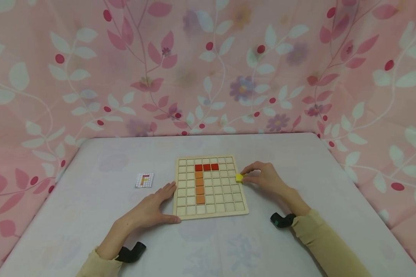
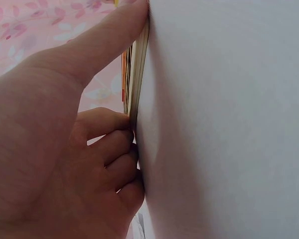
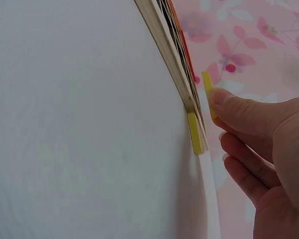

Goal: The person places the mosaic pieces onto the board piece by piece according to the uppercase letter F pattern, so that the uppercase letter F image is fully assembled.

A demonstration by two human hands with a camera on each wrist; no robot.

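A square wooden grid board (image 1: 211, 217) lies on the table, with three red tiles (image 1: 207, 167) in an upper row and several orange tiles (image 1: 199, 190) in a column below the leftmost red one. My left hand (image 1: 149, 209) rests at the board's left side, fingers touching its edge and thumb at the near left corner. At the right edge, my right hand (image 1: 268, 179) pinches a yellow tile (image 3: 208, 92) between thumb and forefinger. In the right wrist view, another yellow tile (image 3: 194, 133) lies on the table against the board's side.
Left of the board lies a small pattern card (image 1: 144, 180) showing a coloured grid. A white cloth covers the table (image 1: 211, 250). Floral fabric (image 1: 208, 69) hangs behind the table's far edge. Each wrist wears a black device (image 1: 282, 220).
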